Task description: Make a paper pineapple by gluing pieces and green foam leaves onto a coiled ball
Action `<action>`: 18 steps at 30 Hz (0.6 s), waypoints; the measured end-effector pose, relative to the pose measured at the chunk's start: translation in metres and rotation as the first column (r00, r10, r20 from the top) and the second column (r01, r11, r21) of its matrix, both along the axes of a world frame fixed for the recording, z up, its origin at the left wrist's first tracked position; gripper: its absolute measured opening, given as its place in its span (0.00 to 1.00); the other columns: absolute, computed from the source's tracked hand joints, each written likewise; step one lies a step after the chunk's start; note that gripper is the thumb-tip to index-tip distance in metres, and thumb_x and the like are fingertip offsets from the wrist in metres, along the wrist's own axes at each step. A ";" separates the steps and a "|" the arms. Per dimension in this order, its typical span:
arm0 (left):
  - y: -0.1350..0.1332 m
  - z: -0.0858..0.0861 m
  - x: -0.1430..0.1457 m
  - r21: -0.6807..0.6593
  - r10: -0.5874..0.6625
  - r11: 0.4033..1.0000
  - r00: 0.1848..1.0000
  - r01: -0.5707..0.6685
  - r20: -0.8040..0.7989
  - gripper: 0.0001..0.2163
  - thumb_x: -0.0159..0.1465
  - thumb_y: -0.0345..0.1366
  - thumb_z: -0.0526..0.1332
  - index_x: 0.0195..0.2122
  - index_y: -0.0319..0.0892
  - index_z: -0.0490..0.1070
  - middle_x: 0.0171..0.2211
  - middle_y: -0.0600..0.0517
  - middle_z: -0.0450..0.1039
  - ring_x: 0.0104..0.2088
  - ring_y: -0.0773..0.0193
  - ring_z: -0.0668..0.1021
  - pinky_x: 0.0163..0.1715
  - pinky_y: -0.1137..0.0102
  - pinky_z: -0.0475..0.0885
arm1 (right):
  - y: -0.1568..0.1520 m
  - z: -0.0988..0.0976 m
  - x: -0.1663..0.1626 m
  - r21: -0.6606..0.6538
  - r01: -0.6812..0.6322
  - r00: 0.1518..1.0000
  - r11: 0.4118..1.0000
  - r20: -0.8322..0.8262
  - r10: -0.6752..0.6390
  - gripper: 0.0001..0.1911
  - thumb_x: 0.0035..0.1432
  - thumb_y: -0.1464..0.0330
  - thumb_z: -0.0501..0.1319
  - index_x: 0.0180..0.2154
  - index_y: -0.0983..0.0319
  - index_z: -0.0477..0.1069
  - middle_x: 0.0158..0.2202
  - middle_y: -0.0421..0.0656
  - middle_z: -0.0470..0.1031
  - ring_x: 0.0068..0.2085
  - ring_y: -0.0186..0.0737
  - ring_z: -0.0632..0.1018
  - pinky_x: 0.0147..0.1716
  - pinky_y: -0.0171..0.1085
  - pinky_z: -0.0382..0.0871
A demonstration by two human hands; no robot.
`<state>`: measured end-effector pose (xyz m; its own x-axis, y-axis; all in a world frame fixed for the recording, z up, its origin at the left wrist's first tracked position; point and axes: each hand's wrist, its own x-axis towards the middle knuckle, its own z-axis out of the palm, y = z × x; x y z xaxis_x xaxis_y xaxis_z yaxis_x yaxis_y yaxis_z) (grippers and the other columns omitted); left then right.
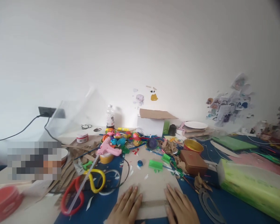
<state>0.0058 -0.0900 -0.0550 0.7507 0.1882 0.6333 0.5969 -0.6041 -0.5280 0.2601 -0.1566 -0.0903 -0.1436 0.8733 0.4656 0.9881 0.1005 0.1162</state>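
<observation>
My left hand [126, 206] lies flat, palm down, with its fingers spread on the left edge of a pale cardboard sheet [151, 183]. On the right edge my right hand [181, 206] rests the same way, fingers stretched out. Between the two hands a narrow brownish strip [154, 203] runs across the sheet; whether it is a separate piece or a band on the sheet I cannot tell. Farther up the sheet lie a bent green piece [155, 165], a small blue coil [140, 163] and paper scraps. Neither hand grips anything.
Left of the sheet are scissors [71, 199] with red and yellow handles and a pink glue gun [108, 148]. To the right stand a brown box [193, 162], a grey protractor [210, 207] and a green tissue pack [254, 193]. A white box [150, 126] and bottle [110, 116] stand by the wall.
</observation>
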 end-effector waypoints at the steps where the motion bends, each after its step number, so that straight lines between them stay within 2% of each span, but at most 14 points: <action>1: -0.002 0.001 0.001 -0.003 0.005 1.000 1.000 -0.005 0.010 0.22 0.60 0.52 0.53 0.48 0.45 0.71 0.46 0.53 0.76 0.43 0.62 0.78 0.36 0.73 0.75 | -0.001 0.003 0.000 -0.019 0.007 1.000 1.000 -0.009 -0.007 0.22 0.63 0.60 0.49 0.58 0.48 0.58 0.56 0.34 0.63 0.51 0.50 0.73 0.41 0.45 0.76; 11: -0.001 -0.008 0.001 -0.036 -0.002 0.999 0.997 0.005 0.073 0.21 0.60 0.49 0.55 0.51 0.46 0.68 0.48 0.52 0.74 0.45 0.62 0.77 0.39 0.73 0.74 | -0.003 0.010 -0.009 -0.106 0.074 0.996 0.992 -0.050 -0.080 0.21 0.64 0.60 0.46 0.57 0.51 0.59 0.58 0.35 0.60 0.55 0.51 0.69 0.47 0.48 0.71; 14: -0.002 -0.011 0.002 -0.051 -0.003 0.999 0.995 0.008 0.104 0.21 0.59 0.48 0.55 0.51 0.45 0.68 0.49 0.51 0.74 0.46 0.60 0.77 0.40 0.71 0.74 | -0.004 0.012 -0.011 -0.069 0.073 0.996 0.995 -0.047 -0.076 0.21 0.63 0.60 0.48 0.57 0.50 0.61 0.57 0.35 0.62 0.54 0.50 0.70 0.47 0.45 0.71; 18: 0.001 -0.015 0.003 -0.039 -0.040 0.998 0.991 0.046 0.129 0.20 0.60 0.49 0.54 0.48 0.44 0.70 0.46 0.50 0.76 0.44 0.60 0.78 0.38 0.72 0.74 | -0.005 0.011 -0.007 0.040 0.005 1.000 0.999 0.014 -0.005 0.20 0.62 0.63 0.51 0.55 0.49 0.63 0.54 0.35 0.67 0.51 0.47 0.73 0.43 0.40 0.74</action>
